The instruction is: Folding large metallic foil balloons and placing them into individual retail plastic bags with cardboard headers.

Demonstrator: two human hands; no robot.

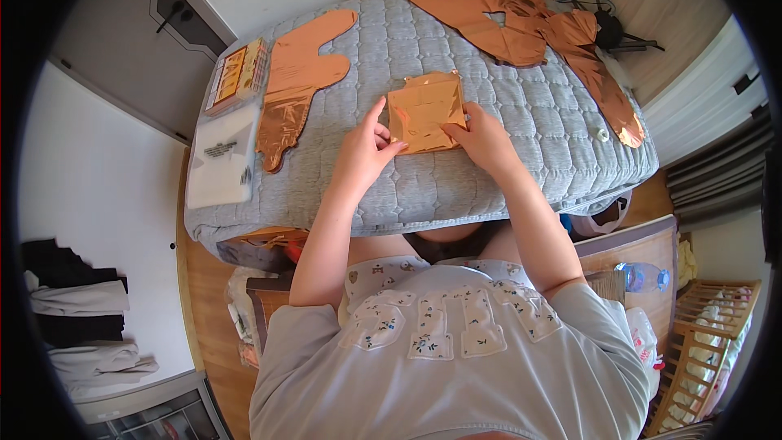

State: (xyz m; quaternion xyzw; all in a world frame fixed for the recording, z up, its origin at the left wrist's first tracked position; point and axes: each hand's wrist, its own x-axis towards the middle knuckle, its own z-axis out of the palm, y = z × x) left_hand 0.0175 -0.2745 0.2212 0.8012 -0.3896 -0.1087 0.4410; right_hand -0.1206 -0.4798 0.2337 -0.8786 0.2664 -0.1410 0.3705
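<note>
Between my hands is a folded foil balloon (425,118), a shiny copper-gold square packet held just above the quilted bed. My left hand (368,143) pinches its lower left corner, thumb on top, with the index finger raised along the left edge. My right hand (482,140) grips the right edge, thumb pressed on the upper face. A flat copper foil balloon (305,69) lies to the left on the bed. More copper foil balloon pieces (521,33) spread across the far right, one long strip reaching toward the right edge.
On the bed's left edge sit a patterned box (236,73) and a white plastic packet (221,161). A small white roll (602,135) lies at right. Beyond it is a black device with antennas (612,30). A water bottle (643,277) and wooden rack (700,350) stand lower right.
</note>
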